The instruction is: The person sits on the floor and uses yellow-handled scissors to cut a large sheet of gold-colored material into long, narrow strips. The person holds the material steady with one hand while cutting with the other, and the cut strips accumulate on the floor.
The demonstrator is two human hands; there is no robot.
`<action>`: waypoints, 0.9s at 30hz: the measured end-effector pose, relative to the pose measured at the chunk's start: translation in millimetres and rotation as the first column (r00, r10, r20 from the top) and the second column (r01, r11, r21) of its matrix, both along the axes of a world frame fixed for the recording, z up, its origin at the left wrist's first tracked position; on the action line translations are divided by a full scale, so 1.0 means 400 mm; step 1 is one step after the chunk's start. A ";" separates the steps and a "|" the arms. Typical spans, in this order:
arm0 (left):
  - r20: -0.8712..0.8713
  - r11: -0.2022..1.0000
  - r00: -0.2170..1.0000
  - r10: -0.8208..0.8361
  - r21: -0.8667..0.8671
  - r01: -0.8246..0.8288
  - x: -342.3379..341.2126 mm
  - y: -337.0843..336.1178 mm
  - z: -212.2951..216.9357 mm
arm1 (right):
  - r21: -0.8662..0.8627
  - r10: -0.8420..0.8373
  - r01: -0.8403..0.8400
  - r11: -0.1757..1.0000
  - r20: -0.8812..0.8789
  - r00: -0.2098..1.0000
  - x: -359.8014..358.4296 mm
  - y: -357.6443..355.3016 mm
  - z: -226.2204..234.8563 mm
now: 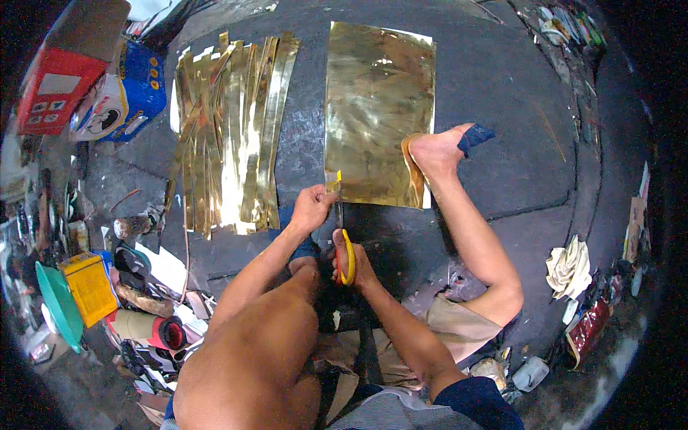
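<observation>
From where I'm standing, the right hand (355,265) is clamped round yellow-and-red-handled scissors (350,258), blades pointing away from the body at the near edge of a big rectangular brass-coloured sheet (373,93), prob. thin metal. It lies flat on the dark grey floor (502,79). The left hand (312,208) pinches the sheet's near left corner, right next to the blades – can't tell if they're shut on metal. A sandalled foot (437,154) rests on the sheet's near right part. A heap of long, narrow brass-coloured strips (265,136) lies just to the left.

Main worry: the left fingers getting nicked b/c they're so close to the blades, or sliced by a sharp edge. If the foot lifts or slips, the sheet could swivel & the cut wander – a crooked or torn edge, maybe.
</observation>
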State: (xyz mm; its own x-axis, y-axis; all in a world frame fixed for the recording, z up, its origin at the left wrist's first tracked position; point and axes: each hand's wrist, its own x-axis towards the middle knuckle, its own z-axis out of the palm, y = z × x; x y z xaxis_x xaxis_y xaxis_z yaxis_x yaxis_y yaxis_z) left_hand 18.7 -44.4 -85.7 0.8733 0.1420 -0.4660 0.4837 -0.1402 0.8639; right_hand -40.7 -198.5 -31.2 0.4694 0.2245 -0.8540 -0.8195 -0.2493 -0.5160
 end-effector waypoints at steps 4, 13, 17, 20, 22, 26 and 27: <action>0.003 1.000 1.000 0.009 0.022 -0.009 -0.002 -0.003 -0.001 | -0.002 0.056 -0.056 0.998 0.013 0.998 0.014 -0.003 -0.024; -0.146 0.977 0.988 0.054 -0.196 -0.083 0.004 -0.006 0.018 | 0.001 -0.018 0.018 1.000 0.035 0.999 0.014 0.010 -0.010; -0.172 0.955 0.983 0.063 -0.277 -0.110 0.008 -0.007 0.023 | 0.142 -0.089 0.078 0.987 0.068 0.994 0.020 0.000 -0.039; -0.179 0.952 0.983 0.048 -0.290 -0.099 0.012 0.001 0.045 | -0.038 0.034 -0.031 0.999 0.095 0.995 0.090 0.033 -0.009; -0.153 0.948 0.987 0.040 -0.307 -0.086 0.010 0.009 0.031 | -0.044 0.030 -0.025 0.999 0.115 0.993 0.107 0.042 -0.015; -0.100 0.929 0.995 0.016 -0.367 -0.052 0.010 0.012 0.041 | -0.023 0.025 -0.021 1.000 0.196 0.980 0.155 0.060 -0.051; -0.103 0.933 0.995 0.010 -0.356 -0.046 0.010 0.014 0.049 | 0.009 0.018 -0.020 1.000 0.245 0.969 0.169 0.069 -0.047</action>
